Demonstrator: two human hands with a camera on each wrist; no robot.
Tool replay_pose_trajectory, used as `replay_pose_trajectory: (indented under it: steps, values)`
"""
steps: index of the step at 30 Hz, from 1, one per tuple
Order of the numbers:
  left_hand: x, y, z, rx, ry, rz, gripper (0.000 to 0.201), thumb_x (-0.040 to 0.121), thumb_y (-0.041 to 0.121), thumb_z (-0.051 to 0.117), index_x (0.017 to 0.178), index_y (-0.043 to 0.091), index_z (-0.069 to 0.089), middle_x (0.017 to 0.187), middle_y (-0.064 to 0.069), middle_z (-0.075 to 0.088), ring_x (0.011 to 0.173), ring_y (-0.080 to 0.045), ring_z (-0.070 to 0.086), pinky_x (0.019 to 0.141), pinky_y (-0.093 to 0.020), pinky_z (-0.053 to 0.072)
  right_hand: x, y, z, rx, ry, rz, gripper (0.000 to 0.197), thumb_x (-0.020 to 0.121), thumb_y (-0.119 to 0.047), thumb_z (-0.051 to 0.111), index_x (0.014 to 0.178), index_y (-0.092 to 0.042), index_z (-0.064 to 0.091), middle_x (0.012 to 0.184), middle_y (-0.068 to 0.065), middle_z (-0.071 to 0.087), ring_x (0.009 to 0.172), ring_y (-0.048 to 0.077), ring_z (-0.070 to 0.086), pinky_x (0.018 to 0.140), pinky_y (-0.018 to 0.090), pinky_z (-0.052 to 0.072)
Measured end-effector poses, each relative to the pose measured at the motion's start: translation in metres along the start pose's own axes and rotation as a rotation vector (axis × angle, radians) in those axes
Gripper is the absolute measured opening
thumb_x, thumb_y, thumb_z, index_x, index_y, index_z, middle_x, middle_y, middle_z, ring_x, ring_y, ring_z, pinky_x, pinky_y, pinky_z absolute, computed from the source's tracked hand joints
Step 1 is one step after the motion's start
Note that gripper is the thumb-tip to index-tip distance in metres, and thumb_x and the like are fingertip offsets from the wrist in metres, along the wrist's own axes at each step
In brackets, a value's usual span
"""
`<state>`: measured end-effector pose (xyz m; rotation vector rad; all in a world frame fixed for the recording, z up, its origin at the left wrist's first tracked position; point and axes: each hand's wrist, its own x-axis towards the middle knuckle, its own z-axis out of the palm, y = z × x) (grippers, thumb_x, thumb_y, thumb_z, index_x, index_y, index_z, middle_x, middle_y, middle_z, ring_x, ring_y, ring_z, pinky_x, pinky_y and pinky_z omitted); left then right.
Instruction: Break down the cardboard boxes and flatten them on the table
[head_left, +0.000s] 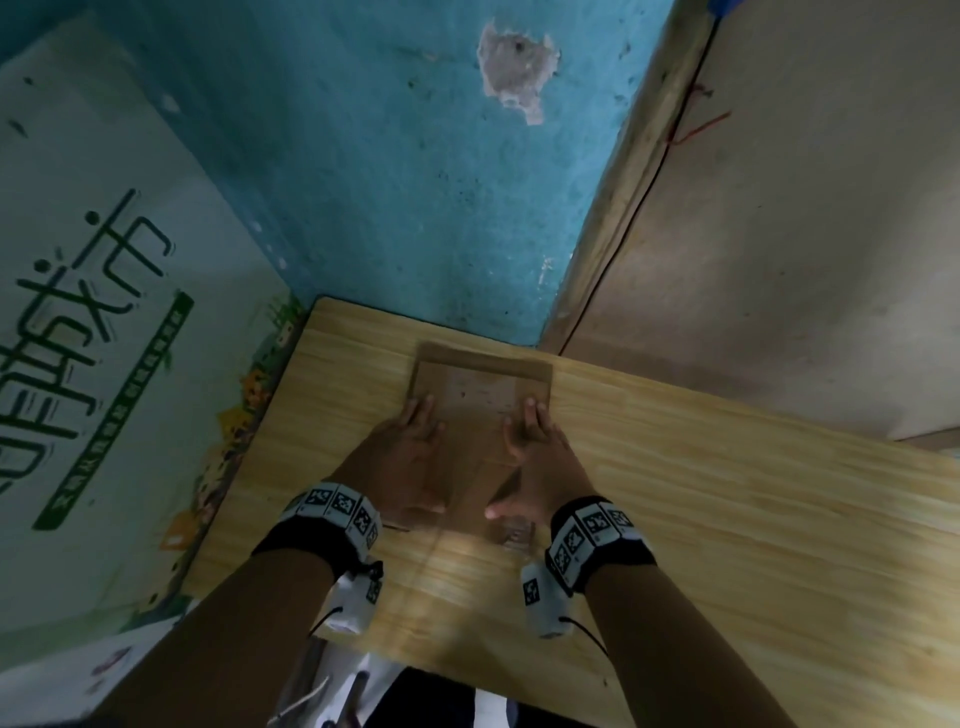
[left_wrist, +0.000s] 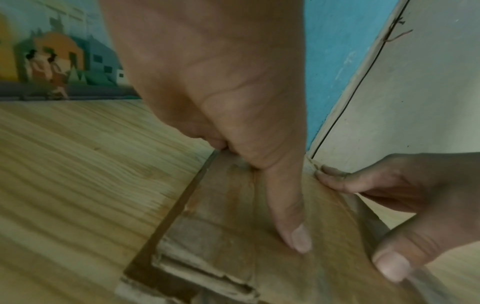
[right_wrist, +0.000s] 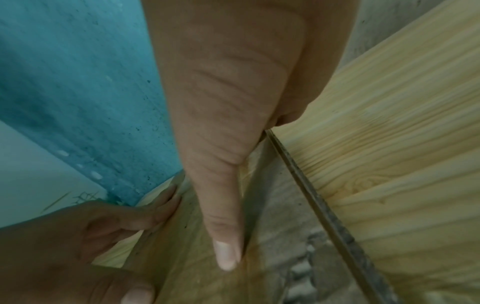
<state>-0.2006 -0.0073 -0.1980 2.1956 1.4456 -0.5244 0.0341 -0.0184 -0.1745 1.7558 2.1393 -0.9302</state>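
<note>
A brown cardboard box (head_left: 480, 389) lies flattened on the pale wooden table (head_left: 727, 493), near its far edge. My left hand (head_left: 418, 457) presses flat on the box's left side, fingers straight and thumb spread inward. My right hand (head_left: 527, 460) presses the right side the same way. In the left wrist view the left hand (left_wrist: 221, 92) lies along the cardboard (left_wrist: 221, 236) with its thumb stretched across it, and the right hand (left_wrist: 420, 195) sits opposite. The right wrist view shows the right hand (right_wrist: 228, 123) on the cardboard (right_wrist: 202, 283), its raised edge beside the thumb.
A large white box with green print (head_left: 93, 312) stands against the table's left edge. A blue wall (head_left: 389, 156) rises behind the table. At the right a beige panel (head_left: 805, 234) has a thin cable running down its edge.
</note>
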Motion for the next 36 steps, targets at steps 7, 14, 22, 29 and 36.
replay_pose_trajectory:
  steps: [7,14,22,29,36]
  values:
    - [0.01,0.002,-0.003,0.059,-0.03,-0.062,0.128,0.064,0.081,0.066,0.162,0.02,0.011,0.167,-0.007,-0.025,0.157,-0.025,-0.009,0.126,-0.048,0.007,0.005,-0.002,0.002,0.109,-0.035,0.03,0.136,0.07,-0.044,0.091,0.165,-0.017,-0.002,0.162,0.003,-0.038,0.145,0.017,-0.035,0.115,0.031,-0.002]
    - [0.012,0.001,0.002,0.076,-0.049,-0.091,0.128,0.064,0.084,0.062,0.162,0.021,0.01,0.166,-0.005,-0.028,0.157,-0.024,-0.013,0.124,-0.051,0.007,0.002,0.003,0.001,0.135,-0.068,0.004,0.134,0.073,-0.045,0.089,0.165,-0.017,-0.004,0.161,0.002,-0.04,0.146,0.018,-0.038,0.113,0.031,-0.006]
    - [-0.005,0.03,-0.024,0.268,0.028,-0.105,0.117,0.063,0.082,0.066,0.156,0.021,0.031,0.169,-0.012,0.003,0.156,-0.03,0.005,0.121,-0.06,0.003,-0.003,-0.02,-0.009,-0.077,-0.027,0.052,0.121,0.076,-0.046,0.087,0.163,-0.003,0.015,0.167,0.019,-0.027,0.157,0.036,-0.02,0.13,0.052,0.005]
    - [-0.013,0.05,-0.058,0.231,0.256,-0.075,0.069,0.083,0.075,0.044,0.11,0.02,0.075,0.147,-0.01,0.043,0.137,-0.029,0.04,0.121,-0.055,0.012,-0.019,-0.003,-0.021,-0.072,0.068,-0.051,0.118,0.077,-0.057,0.081,0.165,-0.012,0.016,0.172,0.017,-0.01,0.16,0.033,-0.011,0.13,0.05,0.002]
    - [-0.013,0.082,-0.094,0.235,0.364,-0.09,0.082,0.077,0.078,0.037,0.129,0.021,0.062,0.136,-0.007,0.054,0.126,-0.029,0.054,0.121,-0.058,0.012,-0.057,0.015,-0.06,0.257,0.107,-0.093,0.113,0.08,-0.058,0.08,0.165,-0.017,0.017,0.173,0.011,0.01,0.158,0.03,0.019,0.127,0.043,0.023]
